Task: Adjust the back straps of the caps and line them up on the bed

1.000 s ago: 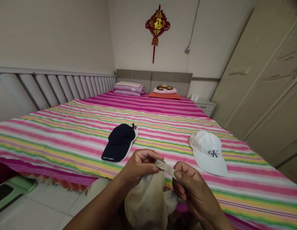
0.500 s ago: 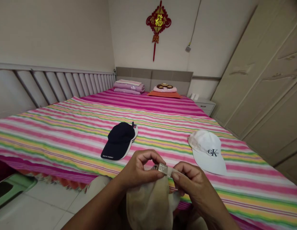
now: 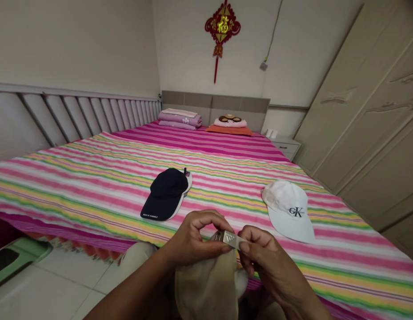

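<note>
Both hands, left (image 3: pixel 193 238), right (image 3: pixel 262 253), pinching beige cap's (image 3: pixel 206 284) metal buckle (image 3: pixel 228 237)

Dim even indoor light, soft shadows, wide-angle bending at edges, hands perhaps slightly blurred

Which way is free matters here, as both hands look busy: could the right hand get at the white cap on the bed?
Probably yes. The white cap lies uncovered just beyond the right hand, though that hand pinches the beige cap's strap.
</note>
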`<action>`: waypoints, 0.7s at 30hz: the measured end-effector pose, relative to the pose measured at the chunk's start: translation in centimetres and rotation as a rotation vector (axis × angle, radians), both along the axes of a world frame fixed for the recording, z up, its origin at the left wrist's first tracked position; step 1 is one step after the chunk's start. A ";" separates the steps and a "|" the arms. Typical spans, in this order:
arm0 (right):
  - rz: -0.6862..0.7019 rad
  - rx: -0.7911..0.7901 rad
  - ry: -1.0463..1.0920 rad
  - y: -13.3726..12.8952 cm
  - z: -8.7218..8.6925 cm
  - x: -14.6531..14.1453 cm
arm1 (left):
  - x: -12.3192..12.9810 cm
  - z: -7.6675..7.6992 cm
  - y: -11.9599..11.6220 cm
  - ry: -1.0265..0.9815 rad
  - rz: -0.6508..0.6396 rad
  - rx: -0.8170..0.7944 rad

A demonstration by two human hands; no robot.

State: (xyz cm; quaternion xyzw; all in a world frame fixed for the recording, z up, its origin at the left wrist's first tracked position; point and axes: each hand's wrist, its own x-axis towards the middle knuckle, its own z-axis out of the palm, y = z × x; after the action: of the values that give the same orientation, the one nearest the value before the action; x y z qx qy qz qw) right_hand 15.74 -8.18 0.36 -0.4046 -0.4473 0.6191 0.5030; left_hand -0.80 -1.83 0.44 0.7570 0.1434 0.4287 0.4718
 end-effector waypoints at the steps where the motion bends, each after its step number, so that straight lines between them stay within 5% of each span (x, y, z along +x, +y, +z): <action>1: 0.003 -0.005 -0.003 0.0 0.0 0.0 | 0.0 0.0 0.0 -0.004 0.004 0.005; 21: -0.034 -0.031 0.057 -0.1 -0.1 -0.9 | 0.5 -1.1 -0.3 -0.066 -0.004 -0.147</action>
State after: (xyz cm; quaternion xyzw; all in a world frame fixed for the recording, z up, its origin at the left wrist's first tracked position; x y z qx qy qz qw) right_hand 14.85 -8.33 0.31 -0.4018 -0.4163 0.6287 0.5197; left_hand -0.31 -2.11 -0.69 0.7060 0.1573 0.4410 0.5314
